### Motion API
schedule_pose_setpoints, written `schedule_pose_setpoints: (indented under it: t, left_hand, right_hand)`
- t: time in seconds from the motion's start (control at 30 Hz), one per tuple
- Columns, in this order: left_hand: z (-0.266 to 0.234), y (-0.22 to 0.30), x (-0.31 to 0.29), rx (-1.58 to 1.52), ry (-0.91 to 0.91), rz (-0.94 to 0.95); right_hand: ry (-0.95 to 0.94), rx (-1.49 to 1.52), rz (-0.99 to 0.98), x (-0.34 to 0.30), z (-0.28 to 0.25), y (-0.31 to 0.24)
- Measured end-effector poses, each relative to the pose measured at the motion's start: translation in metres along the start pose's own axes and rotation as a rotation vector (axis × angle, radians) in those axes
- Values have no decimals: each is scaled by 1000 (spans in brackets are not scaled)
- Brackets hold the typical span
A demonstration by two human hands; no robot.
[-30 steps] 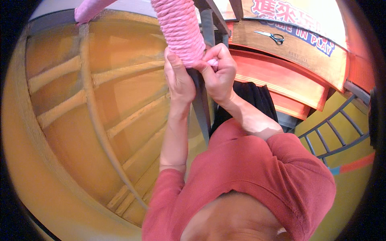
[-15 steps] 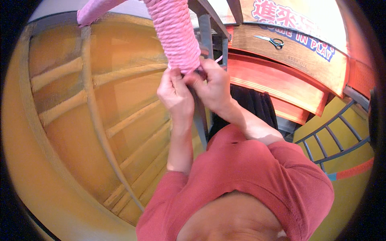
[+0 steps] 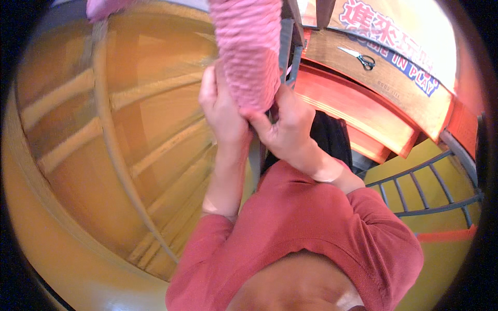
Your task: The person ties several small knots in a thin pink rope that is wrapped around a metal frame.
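Note:
A thick pink rope (image 3: 246,57) is wound in tight coils around a post that comes down from the top of the view. My left hand (image 3: 226,116) is closed around the left side of its lower end, with the fingers partly behind the coils. On the other side, my right hand (image 3: 293,124) grips the same lower end, its thumb pressed across the bottom edge of the coils. Both thumbs are close together there. The fingertips behind the wrapping are hidden.
Scissors (image 3: 366,62) with dark handles lie on a wooden top (image 3: 332,44) at the upper right. Orange-red boards (image 3: 353,103) step down below it. A grey ladder-like rail (image 3: 423,189) stands at far right. Yellow wooden panelling (image 3: 155,103) fills the left. Dark cloth (image 3: 331,137) hangs behind my right forearm.
The wrapped post appears larger and slightly lower in view. My left hand has moved up along its left side, and my right thumb now lies across the lower edge of the coils.

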State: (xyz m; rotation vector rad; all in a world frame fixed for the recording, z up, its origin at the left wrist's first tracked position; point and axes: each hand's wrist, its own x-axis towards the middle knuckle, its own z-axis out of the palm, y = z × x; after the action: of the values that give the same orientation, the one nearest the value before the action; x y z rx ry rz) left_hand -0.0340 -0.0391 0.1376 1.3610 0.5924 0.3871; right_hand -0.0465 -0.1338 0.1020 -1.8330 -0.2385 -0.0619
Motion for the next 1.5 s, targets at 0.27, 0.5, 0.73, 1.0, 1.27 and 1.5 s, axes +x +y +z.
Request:
schedule_pose_setpoints:
  t: [0.27, 0.5, 0.73, 1.0, 1.27, 1.5]
  left_hand:
    - [-14, -19, 23, 11, -100, 109]
    - [-10, -30, 29, 171, -37, 204]
    - [-12, -13, -10, 507, 159, 335]
    - [8, 17, -31, 746, -65, 37]
    - [-1, 18, -4, 663, -285, 32]
    - [-7, 13, 2, 608, -398, 107]
  right_hand:
    - [-442, -95, 106, 33, -51, -7]
    - [-510, 113, 259, 10, -74, 9]
    - [-402, 557, 656, 12, -76, -35]
    - [-399, 434, 648, -10, -68, -57]
    - [-485, 268, 589, -3, -65, -68]
    - [-527, 162, 573, 1, -71, -73]
